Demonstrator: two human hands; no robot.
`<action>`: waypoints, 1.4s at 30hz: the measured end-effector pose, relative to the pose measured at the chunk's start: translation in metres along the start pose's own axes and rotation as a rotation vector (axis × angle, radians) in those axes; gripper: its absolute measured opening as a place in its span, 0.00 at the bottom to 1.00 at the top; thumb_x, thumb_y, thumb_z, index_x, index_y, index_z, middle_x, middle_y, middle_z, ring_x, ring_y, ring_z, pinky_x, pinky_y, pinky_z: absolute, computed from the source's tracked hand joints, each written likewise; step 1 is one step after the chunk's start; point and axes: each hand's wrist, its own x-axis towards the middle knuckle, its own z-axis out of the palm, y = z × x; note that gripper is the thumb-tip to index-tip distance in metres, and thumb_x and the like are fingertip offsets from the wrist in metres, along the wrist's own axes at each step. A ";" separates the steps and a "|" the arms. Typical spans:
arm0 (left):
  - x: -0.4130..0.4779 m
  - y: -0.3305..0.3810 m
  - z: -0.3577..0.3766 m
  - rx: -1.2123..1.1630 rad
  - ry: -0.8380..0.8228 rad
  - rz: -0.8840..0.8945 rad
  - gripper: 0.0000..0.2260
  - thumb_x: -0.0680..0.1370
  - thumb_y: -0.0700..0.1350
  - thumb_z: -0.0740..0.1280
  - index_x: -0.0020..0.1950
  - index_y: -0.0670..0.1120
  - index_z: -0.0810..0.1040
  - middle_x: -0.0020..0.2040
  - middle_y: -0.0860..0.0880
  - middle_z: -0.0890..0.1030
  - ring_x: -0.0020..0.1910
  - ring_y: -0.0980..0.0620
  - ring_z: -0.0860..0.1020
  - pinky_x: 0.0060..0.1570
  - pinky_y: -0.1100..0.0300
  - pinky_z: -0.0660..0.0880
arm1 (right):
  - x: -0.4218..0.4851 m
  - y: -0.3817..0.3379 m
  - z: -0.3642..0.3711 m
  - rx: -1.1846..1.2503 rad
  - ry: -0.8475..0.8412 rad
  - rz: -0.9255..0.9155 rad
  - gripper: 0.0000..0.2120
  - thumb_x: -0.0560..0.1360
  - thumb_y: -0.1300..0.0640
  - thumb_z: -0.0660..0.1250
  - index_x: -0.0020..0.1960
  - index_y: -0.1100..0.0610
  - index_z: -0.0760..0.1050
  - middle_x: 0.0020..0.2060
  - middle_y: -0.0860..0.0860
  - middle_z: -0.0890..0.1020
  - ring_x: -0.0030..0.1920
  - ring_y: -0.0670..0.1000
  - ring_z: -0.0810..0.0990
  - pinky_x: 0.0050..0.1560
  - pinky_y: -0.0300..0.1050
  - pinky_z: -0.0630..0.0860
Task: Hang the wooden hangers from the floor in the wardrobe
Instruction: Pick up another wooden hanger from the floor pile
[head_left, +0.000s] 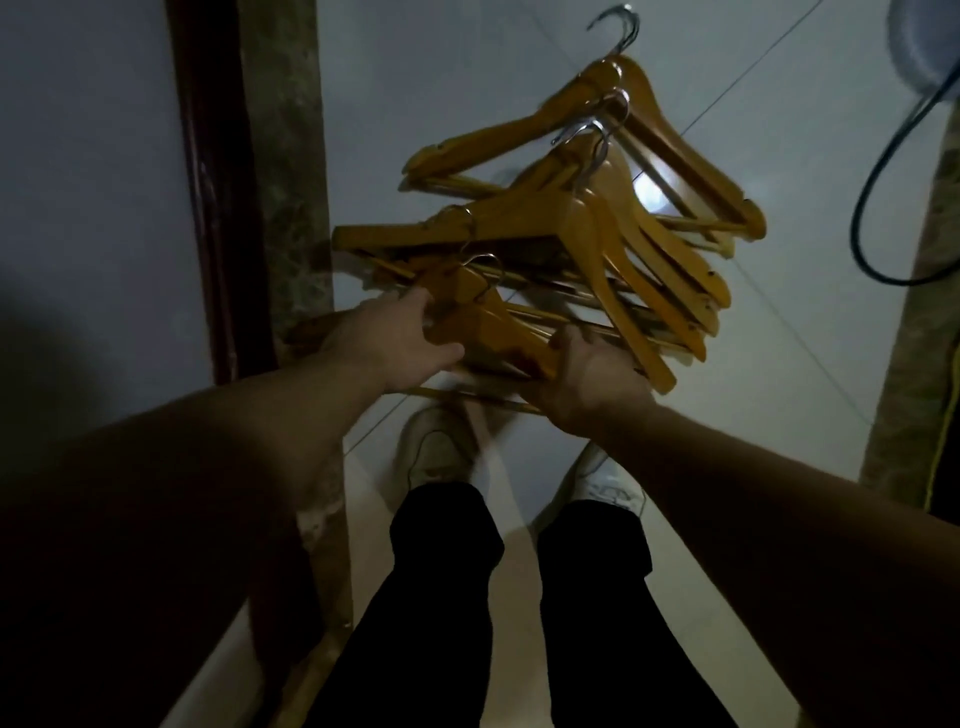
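Observation:
Several wooden hangers (587, 223) with metal hooks lie in a loose pile on the pale tiled floor (441, 78). The nearest hanger (498, 332) is blurred and sits between my two hands. My left hand (395, 343) grips its near left part, fingers on the wood by the hook. My right hand (587, 379) curls round its right end from below. The wardrobe's inside is out of sight.
A dark red wooden frame (218, 182) and a marbled strip (291, 156) run along the left. A black cable (893, 171) loops at the right below a pale round object (930, 41). My white shoes (441, 447) stand just below the pile.

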 end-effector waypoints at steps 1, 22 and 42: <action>0.008 -0.003 0.009 0.031 0.029 -0.005 0.35 0.71 0.64 0.70 0.72 0.50 0.65 0.69 0.45 0.71 0.65 0.42 0.71 0.60 0.48 0.71 | 0.011 0.003 0.007 -0.001 0.013 -0.004 0.35 0.71 0.39 0.72 0.70 0.52 0.63 0.64 0.56 0.73 0.61 0.59 0.75 0.59 0.57 0.76; 0.060 -0.012 0.087 0.054 0.574 -0.044 0.39 0.63 0.45 0.76 0.71 0.47 0.62 0.66 0.41 0.70 0.65 0.38 0.68 0.62 0.40 0.67 | 0.088 0.010 0.059 -0.045 0.245 -0.158 0.29 0.72 0.42 0.72 0.69 0.46 0.66 0.64 0.55 0.69 0.65 0.58 0.69 0.61 0.60 0.74; -0.004 0.040 -0.014 -0.172 0.266 -0.013 0.19 0.68 0.38 0.70 0.53 0.54 0.68 0.48 0.49 0.76 0.49 0.44 0.77 0.47 0.46 0.76 | 0.004 -0.012 0.006 0.173 0.155 -0.069 0.14 0.75 0.43 0.67 0.52 0.49 0.66 0.41 0.50 0.77 0.44 0.55 0.78 0.42 0.46 0.71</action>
